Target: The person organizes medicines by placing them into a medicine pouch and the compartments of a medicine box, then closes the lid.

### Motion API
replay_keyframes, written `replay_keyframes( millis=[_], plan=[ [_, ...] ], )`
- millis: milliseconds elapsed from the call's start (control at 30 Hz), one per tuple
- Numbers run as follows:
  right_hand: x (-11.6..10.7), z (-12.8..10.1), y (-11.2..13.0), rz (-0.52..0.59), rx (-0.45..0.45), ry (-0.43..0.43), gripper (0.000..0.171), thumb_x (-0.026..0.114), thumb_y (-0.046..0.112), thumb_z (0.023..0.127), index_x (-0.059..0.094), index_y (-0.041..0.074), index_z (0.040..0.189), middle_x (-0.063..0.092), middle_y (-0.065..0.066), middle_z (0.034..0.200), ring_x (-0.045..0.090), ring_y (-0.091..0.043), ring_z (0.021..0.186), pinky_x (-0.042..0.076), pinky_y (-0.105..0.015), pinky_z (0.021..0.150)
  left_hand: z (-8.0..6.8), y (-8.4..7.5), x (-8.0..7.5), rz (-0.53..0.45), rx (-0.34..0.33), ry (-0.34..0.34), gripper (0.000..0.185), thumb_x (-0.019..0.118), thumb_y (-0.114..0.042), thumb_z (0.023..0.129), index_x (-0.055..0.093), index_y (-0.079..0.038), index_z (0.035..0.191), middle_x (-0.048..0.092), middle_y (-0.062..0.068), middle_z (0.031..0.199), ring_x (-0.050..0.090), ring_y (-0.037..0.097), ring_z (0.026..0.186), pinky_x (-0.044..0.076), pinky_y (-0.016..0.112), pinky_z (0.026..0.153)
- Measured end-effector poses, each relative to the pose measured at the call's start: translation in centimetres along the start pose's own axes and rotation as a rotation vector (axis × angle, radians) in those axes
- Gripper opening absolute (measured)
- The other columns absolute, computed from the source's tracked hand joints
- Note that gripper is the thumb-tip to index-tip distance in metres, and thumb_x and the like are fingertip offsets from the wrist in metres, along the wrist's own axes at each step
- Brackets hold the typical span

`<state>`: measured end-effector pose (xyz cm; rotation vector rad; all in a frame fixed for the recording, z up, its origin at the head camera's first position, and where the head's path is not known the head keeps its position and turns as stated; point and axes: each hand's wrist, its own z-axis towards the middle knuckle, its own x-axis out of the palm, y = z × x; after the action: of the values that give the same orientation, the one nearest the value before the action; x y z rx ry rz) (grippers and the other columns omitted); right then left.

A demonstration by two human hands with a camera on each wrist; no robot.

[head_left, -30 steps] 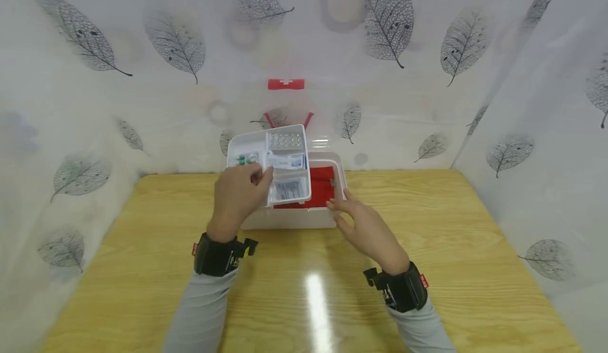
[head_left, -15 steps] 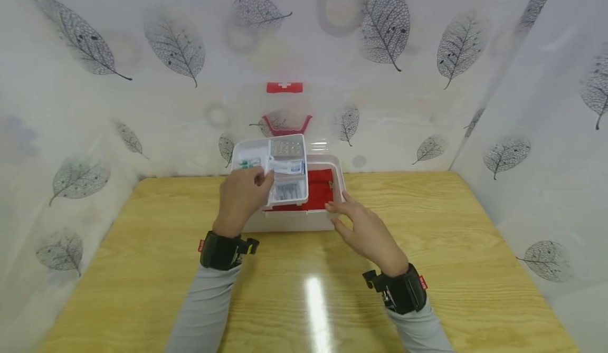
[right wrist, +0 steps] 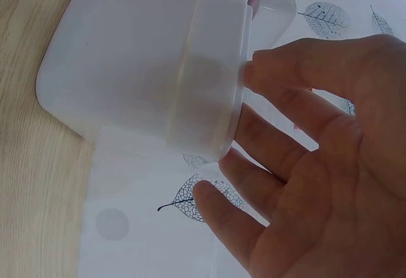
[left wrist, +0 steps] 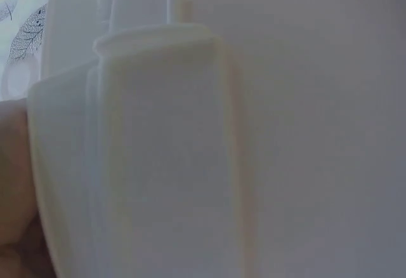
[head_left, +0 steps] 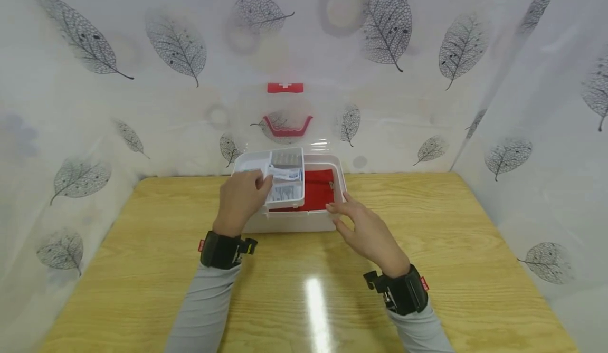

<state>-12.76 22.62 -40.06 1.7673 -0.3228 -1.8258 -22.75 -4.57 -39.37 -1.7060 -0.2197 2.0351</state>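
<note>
My left hand (head_left: pixel 241 201) grips a white divided tray (head_left: pixel 254 163) at its left front part. The tray is level, over the left part of an open white first-aid box (head_left: pixel 294 224). In its compartments lie a blister pack (head_left: pixel 287 158), a white-and-blue packet (head_left: pixel 285 173) and a clear packet (head_left: pixel 285 193); the hand hides part of the left compartment. Folded red cloth (head_left: pixel 319 189) shows inside the box, right of the tray. My right hand (head_left: pixel 370 232) rests its loosely bent fingertips at the box's right front rim, also seen in the right wrist view.
The box's transparent lid, with a red handle (head_left: pixel 287 131) and a red cross label (head_left: pixel 285 87), stands raised against the leaf-patterned backdrop (head_left: pixel 404 126). The box is near the back edge of the wooden table (head_left: pixel 404 194). Backdrop walls also close off both sides.
The tray has come down lower into the box and levelled out, with my left hand shifting slightly right. My right hand has stayed at the box's corner.
</note>
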Motion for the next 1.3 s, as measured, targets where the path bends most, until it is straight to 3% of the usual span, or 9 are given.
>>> replay_keyframes(
  millis=[200, 467, 633, 800, 1067, 1167, 1300],
  plan=[
    [0.0, 0.0, 0.0, -0.002, -0.005, 0.0, 0.036, 0.063, 0.025, 0.1, 0.067, 0.018, 0.135, 0.04, -0.016, 0.159, 0.04, -0.038, 0.145, 0.04, -0.065, 0.107, 0.1, 0.3, 0.2, 0.047, 0.003, 0.028, 0.043, 0.055, -0.043, 0.101, 0.051, -0.015, 0.068, 0.053, 0.001, 0.064, 0.05, 0.02, 0.062, 0.036, 0.032, 0.054],
    [0.2, 0.1, 0.0, -0.011, -0.016, 0.0, 0.035, 0.063, 0.025, 0.101, 0.067, 0.018, 0.135, 0.041, -0.015, 0.159, 0.04, -0.037, 0.146, 0.04, -0.064, 0.107, -0.1, 0.9, 0.5, 0.039, -0.004, 0.098, 0.043, 0.055, -0.042, 0.101, 0.051, -0.013, 0.07, 0.051, 0.002, 0.064, 0.049, 0.019, 0.061, 0.035, 0.032, 0.054],
    [0.1, 0.1, 0.1, -0.011, -0.016, -0.006, 0.034, 0.063, 0.025, 0.1, 0.068, 0.018, 0.133, 0.043, -0.015, 0.157, 0.04, -0.037, 0.145, 0.04, -0.064, 0.107, -0.1, 0.8, 0.5, 0.01, -0.036, 0.18, 0.041, 0.05, -0.042, 0.104, 0.054, -0.01, 0.08, 0.054, 0.005, 0.071, 0.051, 0.021, 0.066, 0.038, 0.033, 0.059],
    [0.1, 0.2, 0.2, -0.013, -0.031, -0.02, 0.033, 0.064, 0.022, 0.099, 0.069, 0.017, 0.132, 0.051, -0.014, 0.152, 0.039, -0.036, 0.146, 0.039, -0.063, 0.109, -0.2, 0.5, 0.4, 0.006, -0.023, 0.228, 0.037, 0.043, -0.039, 0.107, 0.054, -0.007, 0.092, 0.057, 0.009, 0.077, 0.055, 0.024, 0.071, 0.043, 0.035, 0.062],
    [0.3, 0.4, 0.1, -0.004, -0.032, -0.009, 0.034, 0.063, 0.025, 0.101, 0.068, 0.017, 0.133, 0.045, -0.015, 0.156, 0.038, -0.037, 0.147, 0.038, -0.065, 0.108, -0.2, 1.6, 0.2, -0.137, -0.013, 0.284, 0.036, 0.046, -0.04, 0.106, 0.049, -0.011, 0.085, 0.05, 0.005, 0.074, 0.05, 0.02, 0.065, 0.04, 0.031, 0.057],
    [0.3, 0.4, 0.0, 0.001, -0.032, -0.006, 0.034, 0.062, 0.026, 0.101, 0.067, 0.017, 0.133, 0.046, -0.016, 0.155, 0.038, -0.037, 0.147, 0.038, -0.064, 0.109, -0.2, 2.2, -0.3, -0.209, -0.006, 0.264, 0.037, 0.048, -0.04, 0.105, 0.05, -0.011, 0.081, 0.051, 0.004, 0.072, 0.049, 0.02, 0.065, 0.04, 0.032, 0.058],
    [0.5, 0.2, -0.2, 0.009, -0.012, -0.011, 0.033, 0.064, 0.025, 0.1, 0.068, 0.018, 0.132, 0.046, -0.016, 0.155, 0.039, -0.038, 0.146, 0.038, -0.063, 0.109, -0.4, 3.0, -1.3, -0.29, -0.027, 0.117, 0.031, 0.05, -0.035, 0.104, 0.057, -0.011, 0.086, 0.056, 0.005, 0.077, 0.052, 0.022, 0.071, 0.042, 0.033, 0.063]
  ],
)
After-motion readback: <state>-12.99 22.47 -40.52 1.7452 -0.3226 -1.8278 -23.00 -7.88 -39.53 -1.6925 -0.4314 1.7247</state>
